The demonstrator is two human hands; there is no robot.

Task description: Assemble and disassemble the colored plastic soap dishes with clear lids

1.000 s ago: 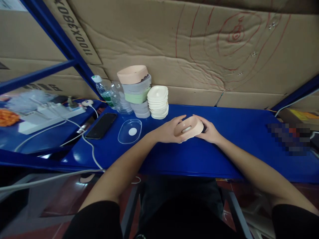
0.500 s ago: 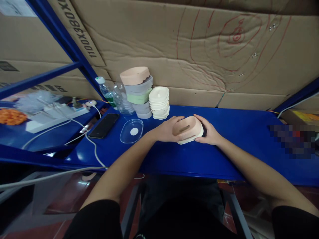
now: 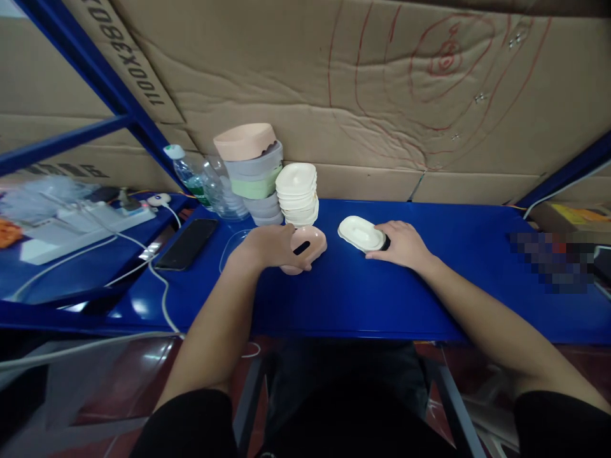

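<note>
My left hand (image 3: 274,247) is closed on the near side of a pink oval plastic container (image 3: 315,245) with a dark slot in its bottom. Farther right, my right hand (image 3: 403,245) grips the right end of a cream-coloured lid-like piece (image 3: 360,233), with something dark under its edge by the fingers. Behind the left hand stands a stack of cream pieces (image 3: 296,184) of the same kind. Beside it rises a taller stack of pink, grey and green containers (image 3: 252,168). A clear lid (image 3: 229,250) lies partly hidden behind my left hand.
A black phone (image 3: 187,244) lies on the blue table (image 3: 334,305) at the left, near white cables and a power strip (image 3: 90,232). Clear plastic bottles (image 3: 195,178) stand by the stacks. Cardboard (image 3: 267,63) walls the back; a box (image 3: 573,219) sits at the far right.
The pink container has come apart from the cream piece. My left hand has carried it left, while my right hand keeps the cream piece. The view has shifted slightly.
</note>
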